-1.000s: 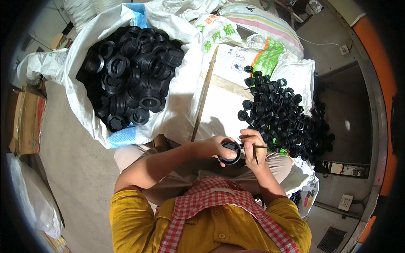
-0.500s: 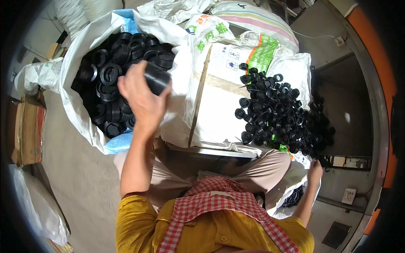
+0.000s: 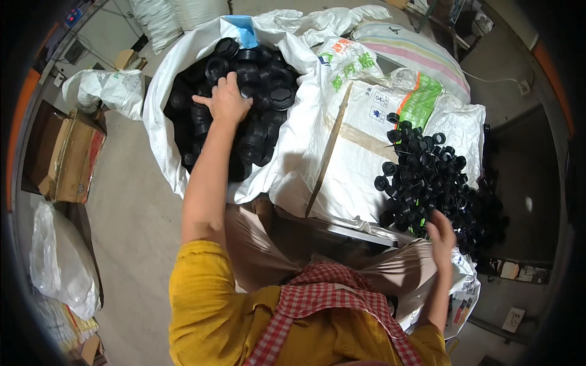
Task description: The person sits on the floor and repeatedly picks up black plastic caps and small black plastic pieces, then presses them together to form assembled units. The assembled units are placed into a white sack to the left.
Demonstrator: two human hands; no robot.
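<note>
My left hand [image 3: 228,100] rests over the black ribbed round plastic parts [image 3: 251,146] inside a large white woven sack [image 3: 160,116]. Its fingers are spread, and nothing shows gripped between them. At the near edge of a heap of small black plastic caps [image 3: 427,161] is my right hand [image 3: 442,235], slightly blurred. Its thumb and fingers look loosely apart, with no held part visible. The caps lie on a white-covered work surface [image 3: 348,177] to my right.
A thin wooden stick [image 3: 329,149] lies across the white cover, between sack and caps. Behind stands a striped full sack [image 3: 409,52]. On the left are a cardboard box [image 3: 76,158] and a clear plastic bag [image 3: 64,262]. A dark panel [image 3: 528,165] rises at right.
The black cylindrical part has left my left hand, which has reached farther into the sack. My right hand has come up from the lower bag to the caps. The view has shifted.
</note>
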